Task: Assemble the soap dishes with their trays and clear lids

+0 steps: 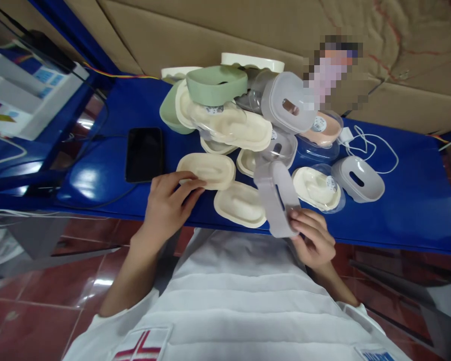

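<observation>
My left hand point(169, 203) rests over the near edge of a cream oval lid point(208, 169) on the blue table point(398, 200), fingers curled onto its rim. My right hand point(311, 235) grips a pale lilac oval frame piece point(275, 193) held on edge at the table's front. A second cream lid point(240, 204) lies flat between my two hands. Behind them is a heap of several oval plastic box parts: cream lids, a green shell point(216, 84), lilac shells and clear tubs.
A black phone point(144, 153) lies left of the heap. A lilac lid with a slot point(358, 178) and a white cable point(372, 145) sit to the right. A cream insert in a clear tub point(317, 188) lies near my right hand. Cardboard stands behind the table.
</observation>
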`<act>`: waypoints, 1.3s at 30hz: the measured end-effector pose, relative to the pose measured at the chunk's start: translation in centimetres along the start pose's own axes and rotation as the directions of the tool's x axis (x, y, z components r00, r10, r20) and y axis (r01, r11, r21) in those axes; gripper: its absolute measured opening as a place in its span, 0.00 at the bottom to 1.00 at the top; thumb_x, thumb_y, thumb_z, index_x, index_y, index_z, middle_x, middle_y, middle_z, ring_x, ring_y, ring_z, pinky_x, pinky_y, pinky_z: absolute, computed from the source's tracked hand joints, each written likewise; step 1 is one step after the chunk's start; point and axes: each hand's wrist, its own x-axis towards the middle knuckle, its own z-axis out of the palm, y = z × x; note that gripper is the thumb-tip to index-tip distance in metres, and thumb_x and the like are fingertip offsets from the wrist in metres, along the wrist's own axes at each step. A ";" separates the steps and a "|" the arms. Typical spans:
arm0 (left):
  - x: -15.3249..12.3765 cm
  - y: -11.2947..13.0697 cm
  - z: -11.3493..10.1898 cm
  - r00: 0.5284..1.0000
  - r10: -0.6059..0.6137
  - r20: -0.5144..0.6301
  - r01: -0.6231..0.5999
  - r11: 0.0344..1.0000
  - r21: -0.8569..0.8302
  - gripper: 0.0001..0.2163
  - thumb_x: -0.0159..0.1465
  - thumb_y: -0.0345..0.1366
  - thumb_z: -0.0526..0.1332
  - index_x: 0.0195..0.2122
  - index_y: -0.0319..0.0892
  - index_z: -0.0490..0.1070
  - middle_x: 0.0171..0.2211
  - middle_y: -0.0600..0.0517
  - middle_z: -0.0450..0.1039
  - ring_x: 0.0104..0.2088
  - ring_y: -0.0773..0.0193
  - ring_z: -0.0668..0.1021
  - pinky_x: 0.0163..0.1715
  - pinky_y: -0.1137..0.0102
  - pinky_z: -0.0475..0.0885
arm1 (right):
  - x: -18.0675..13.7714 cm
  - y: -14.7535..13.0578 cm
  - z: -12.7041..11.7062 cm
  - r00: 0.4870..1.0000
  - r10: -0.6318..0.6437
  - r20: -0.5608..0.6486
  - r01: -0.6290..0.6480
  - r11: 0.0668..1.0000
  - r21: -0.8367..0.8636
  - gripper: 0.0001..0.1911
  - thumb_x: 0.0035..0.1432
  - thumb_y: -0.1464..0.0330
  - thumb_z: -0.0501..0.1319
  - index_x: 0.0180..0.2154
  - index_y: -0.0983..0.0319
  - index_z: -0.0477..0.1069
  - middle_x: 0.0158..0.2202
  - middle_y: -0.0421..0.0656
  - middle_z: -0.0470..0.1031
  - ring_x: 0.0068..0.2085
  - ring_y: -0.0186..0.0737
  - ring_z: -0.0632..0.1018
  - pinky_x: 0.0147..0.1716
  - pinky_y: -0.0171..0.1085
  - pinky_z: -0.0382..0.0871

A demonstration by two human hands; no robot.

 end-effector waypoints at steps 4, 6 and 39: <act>-0.5 1.9 -0.3 0.997 0.075 -0.026 -0.072 0.993 0.092 0.14 0.70 0.31 0.70 0.55 0.55 0.82 0.56 0.46 0.80 0.54 0.45 0.80 0.53 0.52 0.68 | 0.7 -0.4 0.1 0.981 -0.022 0.191 -0.002 0.992 0.126 0.34 0.69 0.74 0.66 0.72 0.48 0.69 0.56 0.45 0.85 0.57 0.54 0.86 0.52 0.57 0.87; -0.8 3.0 -0.8 0.982 0.172 0.084 -0.178 0.981 0.079 0.16 0.71 0.31 0.69 0.57 0.54 0.81 0.55 0.46 0.80 0.52 0.47 0.81 0.52 0.53 0.69 | 0.8 -0.6 0.2 0.977 0.005 0.212 -0.036 0.989 0.142 0.34 0.69 0.75 0.67 0.71 0.47 0.69 0.58 0.45 0.85 0.59 0.54 0.85 0.55 0.58 0.86; -1.0 4.7 2.4 0.854 0.439 0.280 -0.391 0.896 -0.210 0.15 0.74 0.35 0.69 0.60 0.43 0.75 0.62 0.41 0.79 0.66 0.47 0.79 0.64 0.51 0.79 | 1.1 0.1 -0.4 0.956 -0.038 0.289 0.111 0.964 -0.242 0.20 0.75 0.57 0.63 0.64 0.52 0.76 0.65 0.47 0.78 0.68 0.52 0.77 0.71 0.56 0.68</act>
